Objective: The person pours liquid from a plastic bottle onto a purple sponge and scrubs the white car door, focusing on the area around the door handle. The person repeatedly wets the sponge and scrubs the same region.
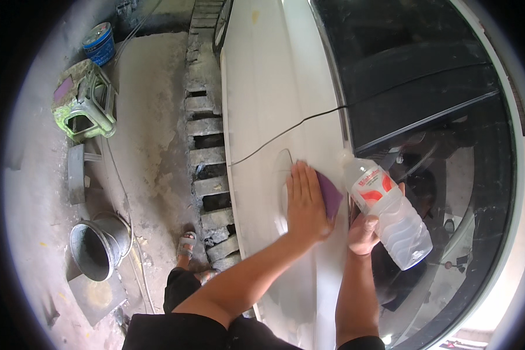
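My left hand lies flat on a pale car door, fingers together. Beneath it is a purple abrasive sheet, one part sticking out past the thumb side. Just left of the fingers is the recess of the door handle. My right hand grips a clear plastic bottle with a red and white label. The bottle is tilted, its neck towards the upper left above the sill of the side window. Its contents cannot be made out clearly.
A thin black cable crosses door and window. Beside the car runs a slotted concrete drain cover. Left on the floor stand a green plastic stool with a purple piece on top, a blue tub and a grey bucket; cables trail nearby.
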Demonstrator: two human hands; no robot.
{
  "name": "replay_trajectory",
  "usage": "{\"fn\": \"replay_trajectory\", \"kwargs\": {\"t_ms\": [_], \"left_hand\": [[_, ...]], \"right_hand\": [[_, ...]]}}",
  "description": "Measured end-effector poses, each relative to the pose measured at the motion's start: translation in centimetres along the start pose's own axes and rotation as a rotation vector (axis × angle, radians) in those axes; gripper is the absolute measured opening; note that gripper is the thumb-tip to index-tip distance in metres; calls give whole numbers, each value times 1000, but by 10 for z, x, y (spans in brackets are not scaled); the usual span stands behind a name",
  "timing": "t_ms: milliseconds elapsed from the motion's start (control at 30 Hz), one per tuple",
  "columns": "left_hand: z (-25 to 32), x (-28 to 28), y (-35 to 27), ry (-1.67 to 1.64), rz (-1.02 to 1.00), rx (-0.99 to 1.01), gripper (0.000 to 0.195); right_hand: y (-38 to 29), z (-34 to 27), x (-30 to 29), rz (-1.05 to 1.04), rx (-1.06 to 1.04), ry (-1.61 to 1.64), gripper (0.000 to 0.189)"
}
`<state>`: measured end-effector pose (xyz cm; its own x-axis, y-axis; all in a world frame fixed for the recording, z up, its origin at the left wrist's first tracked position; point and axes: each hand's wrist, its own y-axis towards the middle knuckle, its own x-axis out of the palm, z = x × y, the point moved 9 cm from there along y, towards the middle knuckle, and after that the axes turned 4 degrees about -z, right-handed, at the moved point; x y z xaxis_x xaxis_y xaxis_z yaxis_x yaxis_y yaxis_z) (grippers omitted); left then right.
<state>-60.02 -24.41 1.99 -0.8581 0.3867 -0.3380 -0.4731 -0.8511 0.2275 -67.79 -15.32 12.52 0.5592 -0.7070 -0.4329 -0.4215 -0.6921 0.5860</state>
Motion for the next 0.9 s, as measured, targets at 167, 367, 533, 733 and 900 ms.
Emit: {"fn": "replay_trajectory", "kwargs": {"t_ms": [167, 367, 533, 733, 900], "left_hand": [[-17, -3, 31, 45, 148, -37, 77], [-10, 11, 2, -2, 22, -71, 78], [-18, 2, 33, -23, 153, -234, 78], [9, -2, -15, -65, 81, -100, 70], [-9, -3, 33, 5, 235, -84, 74]], "right_hand": [[-1, 0, -1, 36, 11, 7, 103], [1, 2, 1, 37, 48, 66, 103], [1, 0, -1, 40, 16, -24, 102], [0, 0, -3, 57, 4, -17, 101], [-2, 1, -4, 70, 12, 12, 99]]}}
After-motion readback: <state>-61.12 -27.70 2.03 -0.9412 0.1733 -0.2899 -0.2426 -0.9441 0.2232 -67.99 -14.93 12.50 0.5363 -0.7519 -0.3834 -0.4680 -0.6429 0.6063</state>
